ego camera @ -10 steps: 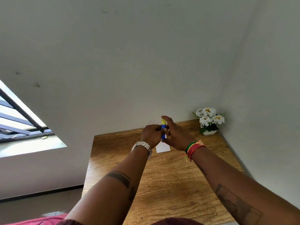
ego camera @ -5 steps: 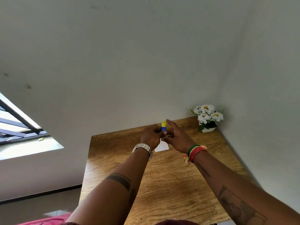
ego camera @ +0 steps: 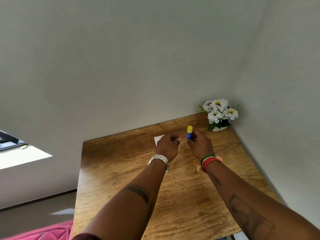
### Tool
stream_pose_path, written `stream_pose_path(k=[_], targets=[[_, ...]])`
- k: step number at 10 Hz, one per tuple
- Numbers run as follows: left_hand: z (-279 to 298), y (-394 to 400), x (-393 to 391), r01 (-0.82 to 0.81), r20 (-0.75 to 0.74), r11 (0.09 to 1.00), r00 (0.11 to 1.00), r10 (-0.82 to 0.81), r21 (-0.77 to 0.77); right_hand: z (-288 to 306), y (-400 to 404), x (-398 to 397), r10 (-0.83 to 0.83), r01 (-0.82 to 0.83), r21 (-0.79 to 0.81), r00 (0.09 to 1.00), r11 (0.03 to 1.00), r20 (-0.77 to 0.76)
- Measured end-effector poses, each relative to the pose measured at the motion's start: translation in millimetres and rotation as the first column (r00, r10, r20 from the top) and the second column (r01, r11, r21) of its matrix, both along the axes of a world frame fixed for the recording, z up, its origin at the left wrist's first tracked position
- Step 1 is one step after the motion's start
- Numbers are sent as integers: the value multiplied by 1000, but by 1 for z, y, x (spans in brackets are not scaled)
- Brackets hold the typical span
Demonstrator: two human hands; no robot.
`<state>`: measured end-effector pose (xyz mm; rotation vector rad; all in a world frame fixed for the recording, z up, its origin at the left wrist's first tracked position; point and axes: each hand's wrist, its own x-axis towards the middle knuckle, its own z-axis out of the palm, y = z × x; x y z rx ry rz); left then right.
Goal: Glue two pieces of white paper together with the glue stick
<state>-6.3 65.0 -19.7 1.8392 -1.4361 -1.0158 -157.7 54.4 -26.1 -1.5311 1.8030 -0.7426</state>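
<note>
The glue stick [ego camera: 189,132], blue with a yellow cap on top, stands upright in my right hand [ego camera: 200,146], which grips its lower end above the far part of the wooden table [ego camera: 121,170]. My left hand [ego camera: 167,147] hovers just left of it, apart from the stick, its fingers curled with nothing visible in them. Behind the left hand, a corner of white paper [ego camera: 158,139] lies flat on the table; the rest of it is hidden, and I cannot tell whether it is one sheet or two.
A small white pot of white flowers [ego camera: 218,112] stands in the table's far right corner against the walls. Walls close off the table's far and right sides. A window [ego camera: 17,149] sits low on the left, with floor below it.
My left hand has let go of the glue stick and shifted left. The right hand keeps the stick and has moved slightly right. The view has tilted down and left.
</note>
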Motion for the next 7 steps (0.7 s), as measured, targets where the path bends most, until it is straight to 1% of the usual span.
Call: stream_pose_path(k=[1, 2, 3, 4, 5, 6, 7], targets=[[-10, -15, -11, 11, 31, 1000, 999, -11, 28, -12, -11, -8, -55, 57, 35, 998, 998, -40], [-18, -31, -28, 52, 22, 998, 998, -52, 39, -22, -22, -16, -89, 91, 26, 994, 996, -65], [-25, -39, -42, 108, 39, 994, 993, -108, 4, -30, -31, -21, -96, 100, 34, 991, 994, -91], [-33, -40, -47, 114, 63, 993, 991, -114, 9, -43, -35, -23, -44, 53, 67, 990, 996, -133], [-38, -35, -43, 95, 66, 995, 993, -96, 24, -47, -35, -23, -27, 41, 85, 987, 996, -161], [-37, -30, -33, 87, 74, 996, 993, -89, 22, -47, -35, -19, -34, 47, 83, 987, 995, -155], [-32, -28, -19, 45, 79, 999, 996, -45, -6, -40, -21, -9, -229, 232, 52, 972, 971, -57]])
